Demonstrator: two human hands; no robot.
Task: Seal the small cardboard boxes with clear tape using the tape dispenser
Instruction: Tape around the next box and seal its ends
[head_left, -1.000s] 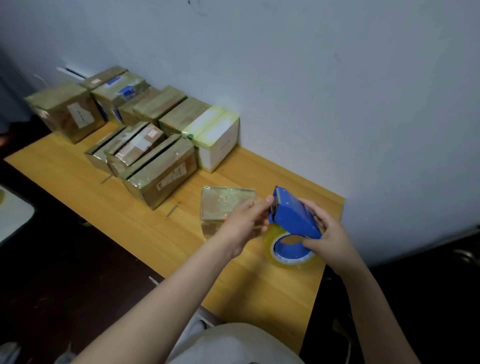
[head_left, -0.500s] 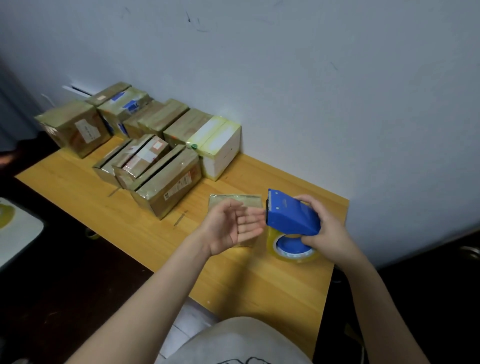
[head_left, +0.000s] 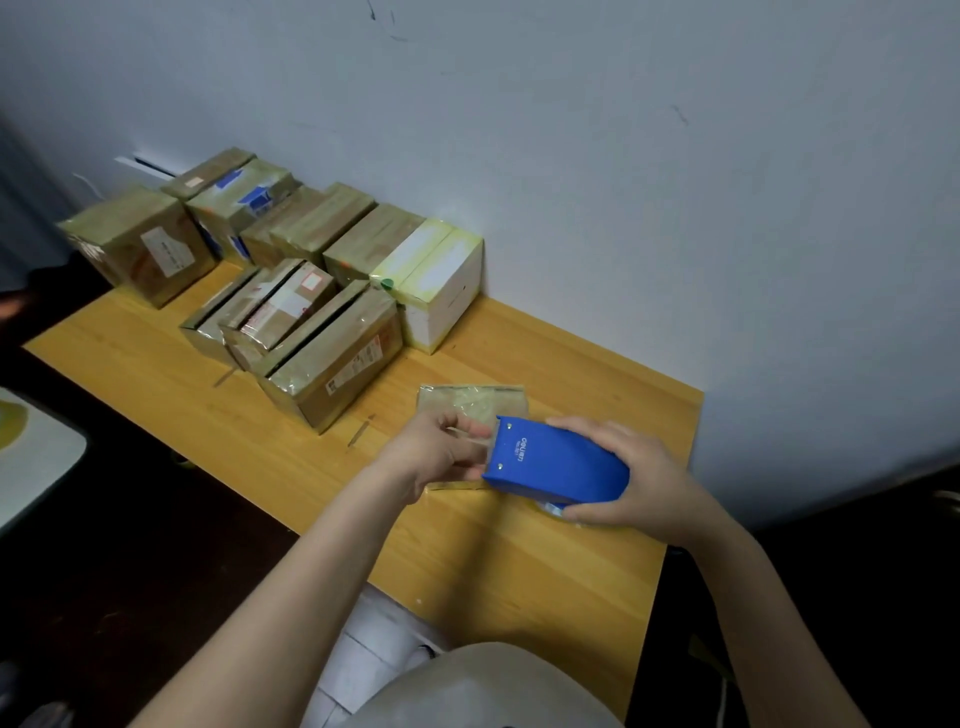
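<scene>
Nearest, the table (head_left: 519, 582) edge runs across above the person's lap. Over it the right hand (head_left: 644, 480) is wrapped round the back of the blue dispenser (head_left: 556, 462), thumb on top and fingers underneath, with a sliver of the roll (head_left: 551, 508) showing below. The left hand (head_left: 439, 452) is at the toothed front end with its fingers curled, and it seems to pinch the free end of the tape (head_left: 481, 442). The film is clear, so that pinch is a judgement.

Just beyond the hands, partly hidden by them, the box (head_left: 470, 402) lies flat on the table, already glossy with film. It looks light and thin. It would likely slide on the wood when tape is dragged over it, so it wants pinning by its edges or holding down with a flat palm. The card should be stiff enough for a firm press. The tape is limp and sticky and is best held only by its very end, away from the teeth.

Further off to the left, a cluster of wrapped boxes (head_left: 332, 358) stands close together, with a white box (head_left: 441, 291) at its right end against the wall (head_left: 623, 182).
</scene>
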